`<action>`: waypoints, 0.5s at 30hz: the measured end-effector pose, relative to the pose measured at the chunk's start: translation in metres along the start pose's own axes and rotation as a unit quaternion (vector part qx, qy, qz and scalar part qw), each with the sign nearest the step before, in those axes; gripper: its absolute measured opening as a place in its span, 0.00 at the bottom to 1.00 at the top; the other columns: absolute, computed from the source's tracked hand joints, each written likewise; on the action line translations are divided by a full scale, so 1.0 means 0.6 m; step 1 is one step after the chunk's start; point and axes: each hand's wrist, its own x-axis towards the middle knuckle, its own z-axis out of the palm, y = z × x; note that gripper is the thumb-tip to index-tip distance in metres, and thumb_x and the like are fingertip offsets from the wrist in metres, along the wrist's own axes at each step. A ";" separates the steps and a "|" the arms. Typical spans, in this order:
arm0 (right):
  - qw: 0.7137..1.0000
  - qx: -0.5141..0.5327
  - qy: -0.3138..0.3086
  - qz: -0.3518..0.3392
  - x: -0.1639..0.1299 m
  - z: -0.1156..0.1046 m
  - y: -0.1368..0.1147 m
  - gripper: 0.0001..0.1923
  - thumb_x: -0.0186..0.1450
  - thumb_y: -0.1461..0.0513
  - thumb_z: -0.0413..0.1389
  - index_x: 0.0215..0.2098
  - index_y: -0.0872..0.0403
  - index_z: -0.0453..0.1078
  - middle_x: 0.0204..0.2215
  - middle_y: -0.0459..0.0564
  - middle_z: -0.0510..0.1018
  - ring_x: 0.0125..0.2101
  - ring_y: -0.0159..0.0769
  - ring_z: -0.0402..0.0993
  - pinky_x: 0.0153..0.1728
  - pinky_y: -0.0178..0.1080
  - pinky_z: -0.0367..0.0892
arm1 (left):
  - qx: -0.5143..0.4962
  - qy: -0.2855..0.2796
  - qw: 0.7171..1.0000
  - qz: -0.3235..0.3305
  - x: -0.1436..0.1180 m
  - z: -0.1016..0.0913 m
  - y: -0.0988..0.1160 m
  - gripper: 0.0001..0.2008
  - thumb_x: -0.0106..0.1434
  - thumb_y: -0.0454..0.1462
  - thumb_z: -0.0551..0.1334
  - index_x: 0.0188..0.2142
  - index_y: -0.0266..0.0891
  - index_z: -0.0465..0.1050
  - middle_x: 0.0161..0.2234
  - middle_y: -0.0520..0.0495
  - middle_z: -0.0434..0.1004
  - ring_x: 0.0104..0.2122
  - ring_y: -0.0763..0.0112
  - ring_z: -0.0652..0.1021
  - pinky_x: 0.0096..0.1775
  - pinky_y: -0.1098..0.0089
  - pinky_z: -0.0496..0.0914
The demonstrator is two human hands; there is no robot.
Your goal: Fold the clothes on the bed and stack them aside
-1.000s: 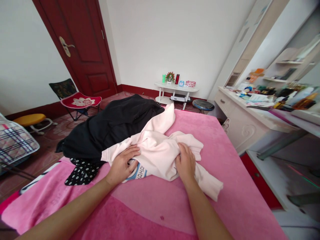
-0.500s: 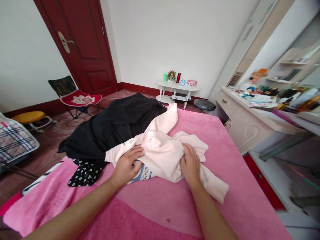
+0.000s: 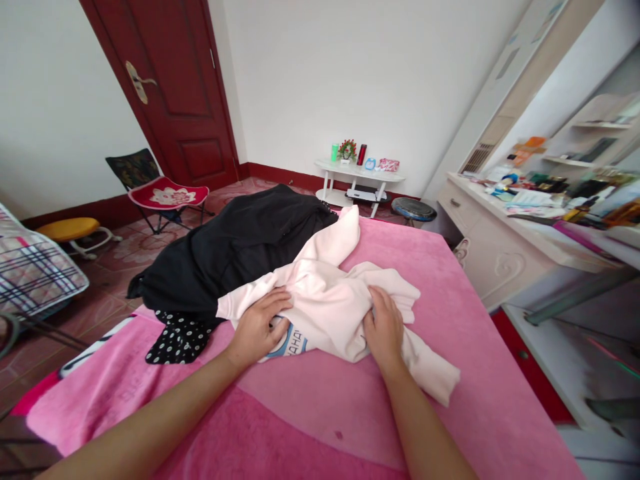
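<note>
two hands on pale pink garment (image 3: pixel 325 300) | left (image 3: pixel 260 327) flat, open | right (image 3: pixel 385 327) gripping folds

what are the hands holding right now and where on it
Both hands are on the crumpled pale pink sweatshirt on the pink bed cover. The left hand presses flat near its printed logo; the right hand gathers bunched fabric at its middle. Nothing is lifted.

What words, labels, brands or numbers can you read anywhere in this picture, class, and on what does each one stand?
"AHAY" or similar: dark letters on the blue and white print of the pale pink garment, partly covered by the left hand, so the word is incomplete and uncertain.
Packages and bottles on the dresser: too small and blurred to read.
Items on the white side table: too small to read.
The right hand hides no visible text.
</note>
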 end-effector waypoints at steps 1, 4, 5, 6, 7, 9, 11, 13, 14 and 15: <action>1.000 0.001 0.001 0.000 0.000 0.000 -0.001 0.24 0.60 0.68 0.46 0.55 0.54 0.63 0.54 0.53 0.68 0.53 0.43 0.62 0.54 0.46 0.58 | -0.001 0.000 1.000 0.000 0.000 0.000 0.000 0.13 0.59 0.33 0.57 0.43 0.39 0.73 0.49 0.43 0.73 0.55 0.60 0.69 0.57 0.55 0.63; 1.000 0.008 0.008 0.003 -0.001 -0.004 -0.004 0.23 0.61 0.67 0.45 0.55 0.54 0.62 0.54 0.53 0.68 0.53 0.43 0.62 0.54 0.46 0.57 | -0.003 0.003 1.000 0.004 0.000 0.000 -0.001 0.12 0.60 0.34 0.57 0.43 0.39 0.74 0.49 0.43 0.73 0.54 0.60 0.69 0.57 0.55 0.63; 1.000 0.013 0.012 0.005 -0.002 -0.005 -0.005 0.23 0.62 0.67 0.44 0.55 0.54 0.63 0.54 0.53 0.68 0.53 0.43 0.62 0.53 0.46 0.57 | -0.004 0.003 1.000 0.008 -0.001 0.000 -0.002 0.12 0.60 0.34 0.57 0.43 0.39 0.74 0.49 0.43 0.73 0.54 0.60 0.69 0.57 0.55 0.63; 1.000 0.018 0.016 0.008 -0.002 -0.006 -0.005 0.22 0.62 0.66 0.44 0.54 0.54 0.63 0.54 0.53 0.69 0.53 0.43 0.63 0.53 0.46 0.58 | -0.005 0.003 1.000 0.014 -0.002 0.001 -0.003 0.12 0.61 0.34 0.57 0.43 0.40 0.74 0.49 0.43 0.73 0.54 0.60 0.70 0.57 0.55 0.63; 0.999 0.026 0.020 0.010 -0.003 -0.008 -0.006 0.22 0.62 0.66 0.44 0.54 0.53 0.63 0.53 0.53 0.69 0.52 0.43 0.63 0.53 0.46 0.58 | -0.007 0.004 1.000 0.020 -0.003 0.001 -0.005 0.12 0.61 0.35 0.56 0.43 0.40 0.74 0.49 0.44 0.73 0.54 0.60 0.69 0.57 0.55 0.63; 0.999 0.042 0.029 0.014 -0.004 -0.008 -0.006 0.21 0.62 0.66 0.44 0.52 0.53 0.64 0.51 0.52 0.71 0.51 0.43 0.64 0.52 0.47 0.59 | -0.013 0.004 0.999 0.032 -0.005 0.003 -0.009 0.12 0.62 0.35 0.55 0.43 0.41 0.75 0.48 0.44 0.74 0.54 0.60 0.69 0.57 0.54 0.63; 0.997 0.060 0.035 0.017 -0.005 -0.008 -0.008 0.20 0.61 0.65 0.44 0.50 0.51 0.66 0.49 0.53 0.72 0.49 0.45 0.65 0.51 0.48 0.59 | -0.021 0.005 0.999 0.042 -0.007 0.004 -0.014 0.12 0.63 0.36 0.55 0.43 0.41 0.75 0.48 0.44 0.74 0.54 0.60 0.69 0.57 0.54 0.62; 0.995 0.085 0.034 0.026 -0.006 -0.011 -0.012 0.18 0.61 0.65 0.45 0.46 0.50 0.68 0.45 0.55 0.74 0.47 0.47 0.66 0.49 0.48 0.60 | -0.028 0.002 0.998 0.051 -0.007 0.001 -0.016 0.12 0.64 0.36 0.54 0.43 0.41 0.75 0.47 0.44 0.75 0.54 0.60 0.69 0.57 0.54 0.62; 0.994 0.102 0.028 0.035 -0.005 -0.017 -0.014 0.16 0.60 0.64 0.46 0.43 0.50 0.69 0.43 0.56 0.75 0.46 0.47 0.67 0.48 0.48 0.61 | -0.032 0.001 0.998 0.054 -0.005 -0.003 -0.014 0.12 0.64 0.37 0.54 0.43 0.40 0.75 0.45 0.44 0.76 0.53 0.60 0.69 0.57 0.55 0.62; 0.992 0.120 0.022 0.045 -0.004 -0.025 -0.017 0.13 0.59 0.64 0.47 0.39 0.50 0.70 0.40 0.56 0.76 0.44 0.47 0.68 0.46 0.47 0.62 | -0.036 -0.002 0.998 0.053 -0.002 -0.009 -0.009 0.12 0.64 0.37 0.54 0.41 0.40 0.75 0.44 0.44 0.76 0.51 0.59 0.70 0.56 0.55 0.62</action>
